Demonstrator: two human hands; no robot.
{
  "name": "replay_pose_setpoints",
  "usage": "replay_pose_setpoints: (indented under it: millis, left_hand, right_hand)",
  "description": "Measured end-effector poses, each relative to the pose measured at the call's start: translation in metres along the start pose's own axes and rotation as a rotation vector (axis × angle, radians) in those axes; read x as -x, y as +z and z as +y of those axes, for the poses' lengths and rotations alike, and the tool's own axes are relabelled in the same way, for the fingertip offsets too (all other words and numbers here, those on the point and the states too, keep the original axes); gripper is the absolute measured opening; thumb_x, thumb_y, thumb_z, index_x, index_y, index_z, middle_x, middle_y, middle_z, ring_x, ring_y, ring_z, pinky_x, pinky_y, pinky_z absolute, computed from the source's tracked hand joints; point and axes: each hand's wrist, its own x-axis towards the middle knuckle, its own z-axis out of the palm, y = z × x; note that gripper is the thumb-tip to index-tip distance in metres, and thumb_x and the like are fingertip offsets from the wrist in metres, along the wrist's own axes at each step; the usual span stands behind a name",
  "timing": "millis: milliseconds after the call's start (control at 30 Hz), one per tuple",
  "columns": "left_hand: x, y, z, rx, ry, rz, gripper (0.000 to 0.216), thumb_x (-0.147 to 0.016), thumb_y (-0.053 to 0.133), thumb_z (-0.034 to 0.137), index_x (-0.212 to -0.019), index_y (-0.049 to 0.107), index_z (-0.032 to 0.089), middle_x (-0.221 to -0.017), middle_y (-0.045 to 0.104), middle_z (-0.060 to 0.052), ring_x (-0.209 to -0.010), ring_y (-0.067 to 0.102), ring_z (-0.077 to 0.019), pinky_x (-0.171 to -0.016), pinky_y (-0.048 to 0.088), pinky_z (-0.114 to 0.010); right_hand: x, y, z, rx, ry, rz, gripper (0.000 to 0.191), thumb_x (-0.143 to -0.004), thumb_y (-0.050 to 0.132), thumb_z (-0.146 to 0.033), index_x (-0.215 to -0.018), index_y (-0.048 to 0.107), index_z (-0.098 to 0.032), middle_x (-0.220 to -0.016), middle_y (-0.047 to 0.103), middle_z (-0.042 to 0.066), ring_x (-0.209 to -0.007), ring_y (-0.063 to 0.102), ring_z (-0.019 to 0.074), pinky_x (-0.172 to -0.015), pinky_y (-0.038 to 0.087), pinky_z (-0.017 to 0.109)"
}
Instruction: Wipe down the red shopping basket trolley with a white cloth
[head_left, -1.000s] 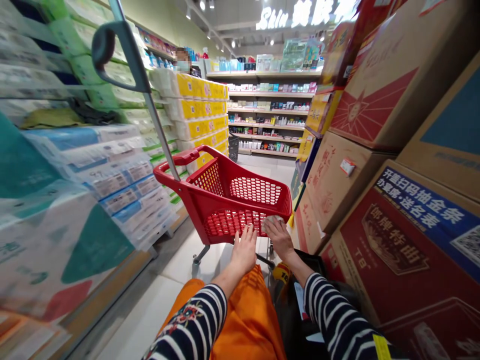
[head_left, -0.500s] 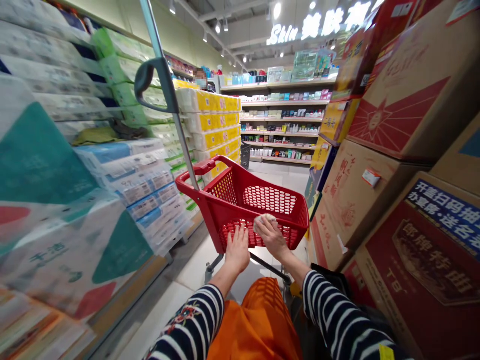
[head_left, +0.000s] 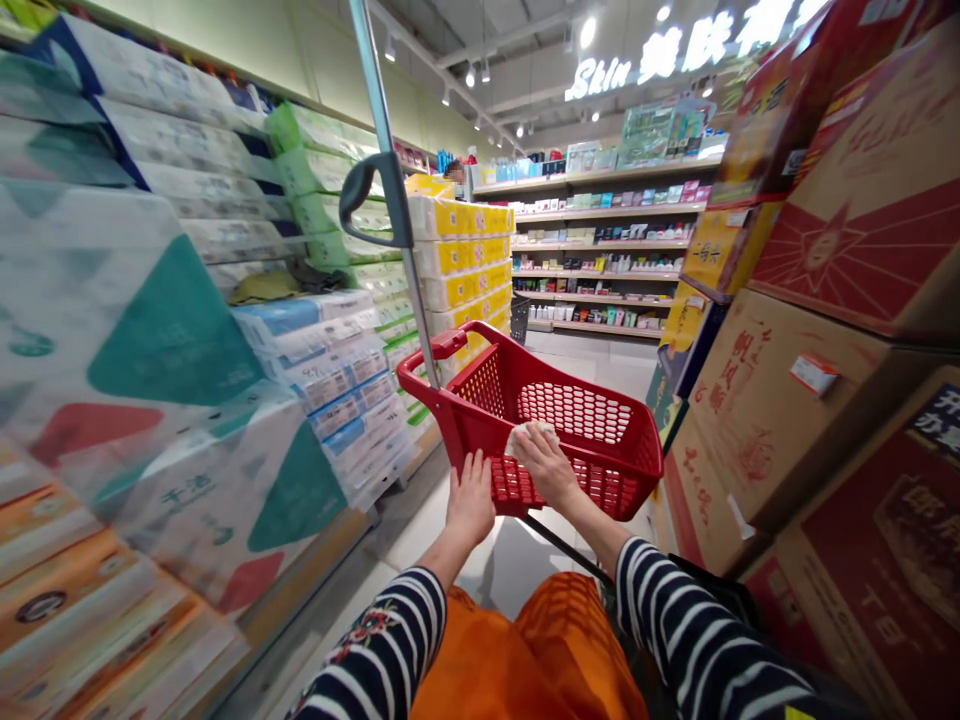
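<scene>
A red plastic shopping basket (head_left: 480,432) on a wheeled frame stands right in front of me, its perforated side towards me. A grey handle (head_left: 394,205) on a metal pole rises at its left end. My left hand (head_left: 472,498) lies flat against the basket's near side, fingers stretched out. Pressed to that same side near the upper rim, my right hand (head_left: 546,462) holds a whitish cloth (head_left: 517,437) under its fingers. Part of the cloth is covered by the hand.
Packs of tissue paper (head_left: 330,370) are piled on the left, with yellow packs (head_left: 457,255) behind the basket. Cardboard boxes (head_left: 780,390) tower close on the right. Shelves (head_left: 600,250) of small goods stand at the back, and a person's head (head_left: 454,172) shows behind the yellow packs.
The view has swung left, so the basket appears further right. My right hand with the cloth has shifted slightly left along the basket's side; my left hand has slid towards its left end.
</scene>
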Motion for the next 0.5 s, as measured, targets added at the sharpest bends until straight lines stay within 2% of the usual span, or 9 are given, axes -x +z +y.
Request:
replay_pose_setpoints:
  millis: [133,233,300,400,500]
  left_hand:
    - [0.008,0.008,-0.007,0.009,-0.004,0.002,0.071,-0.074,0.042,0.023,-0.140,0.021,0.012,-0.150,0.013,-0.009,-0.137,0.011,-0.0242,-0.110,0.016,-0.047]
    - [0.010,0.012,-0.016,0.012,-0.012,-0.014,0.072,-0.073,0.043,0.022,-0.140,0.021,0.012,-0.150,0.013,-0.008,-0.138,0.010,-0.0239,-0.110,0.016,-0.047]
    - [0.008,0.007,-0.026,-0.002,-0.036,-0.010,0.071,-0.073,0.042,0.021,-0.140,0.021,0.013,-0.150,0.012,-0.008,-0.138,0.010,-0.0241,-0.110,0.016,-0.048]
    - [0.000,-0.009,-0.048,-0.045,-0.108,0.029,0.069,-0.076,0.039,0.021,-0.141,0.019,0.012,-0.150,0.011,-0.009,-0.138,0.009,-0.0248,-0.109,0.017,-0.047]
    - [-0.007,-0.028,-0.073,-0.064,-0.177,0.070,0.073,-0.074,0.042,0.022,-0.141,0.015,0.011,-0.151,0.008,-0.009,-0.138,0.006,-0.0254,-0.109,0.017,-0.048]
  right_hand:
    - [0.035,0.022,-0.013,-0.050,-0.049,-0.168,0.038,-0.085,0.043,-0.008,-0.118,0.057,-0.019,-0.126,0.054,0.009,-0.123,0.041,0.0241,-0.101,0.035,0.045]
    - [0.034,0.030,-0.027,-0.088,-0.097,-0.206,0.035,-0.085,0.045,-0.011,-0.115,0.059,-0.019,-0.122,0.057,0.008,-0.122,0.043,0.0231,-0.100,0.037,0.044]
    - [0.007,0.028,-0.034,-0.090,-0.124,-0.137,0.034,-0.086,0.045,-0.013,-0.117,0.058,-0.019,-0.126,0.054,0.007,-0.124,0.039,0.0247,-0.101,0.036,0.044]
    - [-0.060,0.021,-0.042,-0.086,-0.116,0.007,0.037,-0.088,0.043,-0.015,-0.124,0.052,-0.019,-0.134,0.046,0.005,-0.130,0.031,0.0263,-0.104,0.032,0.045]
    - [-0.125,0.021,-0.049,-0.100,-0.090,0.093,0.040,-0.089,0.042,-0.016,-0.128,0.048,-0.020,-0.137,0.043,0.005,-0.132,0.027,0.0263,-0.106,0.029,0.045]
